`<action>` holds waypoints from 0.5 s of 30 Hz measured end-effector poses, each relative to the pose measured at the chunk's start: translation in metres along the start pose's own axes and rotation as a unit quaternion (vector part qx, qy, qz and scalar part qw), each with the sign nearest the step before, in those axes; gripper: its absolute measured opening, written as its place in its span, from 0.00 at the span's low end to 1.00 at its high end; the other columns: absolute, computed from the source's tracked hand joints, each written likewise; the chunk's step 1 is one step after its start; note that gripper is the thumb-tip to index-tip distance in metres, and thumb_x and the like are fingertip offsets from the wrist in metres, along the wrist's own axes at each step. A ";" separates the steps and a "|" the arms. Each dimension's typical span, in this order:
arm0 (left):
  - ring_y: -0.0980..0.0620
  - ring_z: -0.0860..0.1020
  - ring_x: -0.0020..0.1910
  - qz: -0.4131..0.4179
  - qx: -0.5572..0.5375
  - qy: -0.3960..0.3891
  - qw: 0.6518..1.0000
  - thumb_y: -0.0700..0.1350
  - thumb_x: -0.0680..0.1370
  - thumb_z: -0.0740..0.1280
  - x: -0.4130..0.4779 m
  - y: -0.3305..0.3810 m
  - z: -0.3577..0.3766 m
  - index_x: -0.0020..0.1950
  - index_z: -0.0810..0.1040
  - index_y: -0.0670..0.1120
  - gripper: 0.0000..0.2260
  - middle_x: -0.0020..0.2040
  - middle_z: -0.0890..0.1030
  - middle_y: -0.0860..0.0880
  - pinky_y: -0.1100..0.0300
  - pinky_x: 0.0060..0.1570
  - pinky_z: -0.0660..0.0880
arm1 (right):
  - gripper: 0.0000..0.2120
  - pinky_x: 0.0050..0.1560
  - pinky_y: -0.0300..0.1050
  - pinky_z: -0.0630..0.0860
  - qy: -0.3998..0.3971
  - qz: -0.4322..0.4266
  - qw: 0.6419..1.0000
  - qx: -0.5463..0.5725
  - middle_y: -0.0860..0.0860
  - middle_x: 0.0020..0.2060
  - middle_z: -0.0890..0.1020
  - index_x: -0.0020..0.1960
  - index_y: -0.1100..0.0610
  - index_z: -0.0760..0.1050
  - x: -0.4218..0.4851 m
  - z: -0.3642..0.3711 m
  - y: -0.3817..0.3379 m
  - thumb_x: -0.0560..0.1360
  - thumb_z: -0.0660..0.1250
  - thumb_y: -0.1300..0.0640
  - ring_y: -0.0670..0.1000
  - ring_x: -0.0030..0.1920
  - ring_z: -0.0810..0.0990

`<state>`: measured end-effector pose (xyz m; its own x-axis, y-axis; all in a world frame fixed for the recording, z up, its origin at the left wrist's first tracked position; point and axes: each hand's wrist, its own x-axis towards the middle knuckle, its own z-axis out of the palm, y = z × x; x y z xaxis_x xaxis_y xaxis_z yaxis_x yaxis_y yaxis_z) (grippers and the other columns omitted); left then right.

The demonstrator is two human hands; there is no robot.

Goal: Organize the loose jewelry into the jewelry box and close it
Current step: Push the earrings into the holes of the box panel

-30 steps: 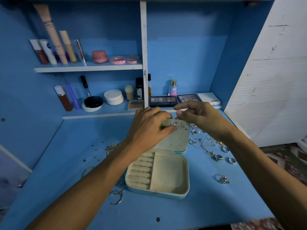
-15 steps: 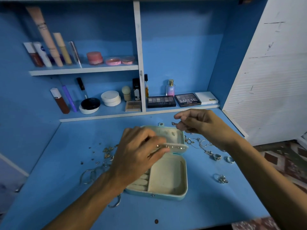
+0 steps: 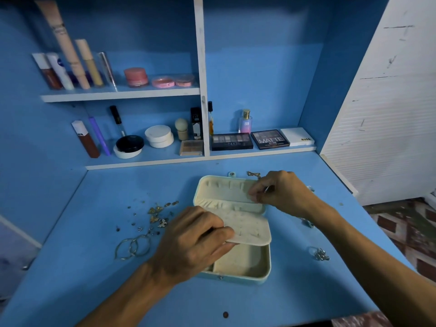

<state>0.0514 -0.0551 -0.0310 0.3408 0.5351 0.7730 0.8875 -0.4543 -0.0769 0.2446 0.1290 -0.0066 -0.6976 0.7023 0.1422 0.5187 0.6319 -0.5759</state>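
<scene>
Gripping the flap, left hand, jewelry box open, long axis seemingly front-to-back

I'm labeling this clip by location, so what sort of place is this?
Most likely a home vanity or dressing table: shelves of cosmetics, eyeshadow palettes beside a perfume bottle, and an open jewelry box with loose jewelry on the blue tabletop.

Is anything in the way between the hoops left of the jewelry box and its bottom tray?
Yes. The cream flap, pinched by the left hand, lies over the rear of the bottom tray, and that hand covers its left side, toward the hoops. Only the front right is uncovered.
</scene>
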 end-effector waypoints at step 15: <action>0.48 0.74 0.33 0.014 0.015 -0.004 1.000 0.45 0.76 0.76 -0.003 0.002 -0.003 0.41 0.84 0.43 0.07 0.36 0.77 0.48 0.56 0.35 0.71 | 0.06 0.46 0.28 0.76 -0.134 -0.027 0.990 -0.032 0.41 0.40 0.85 0.47 0.50 0.87 0.012 0.005 -0.026 0.72 0.75 0.59 0.35 0.41 0.81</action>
<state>0.0510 -0.0599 -0.0312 0.3685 0.5286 0.7647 0.8863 -0.4481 -0.1173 0.2203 0.1189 0.0058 -0.8270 0.5599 -0.0511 0.5010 0.6924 -0.5192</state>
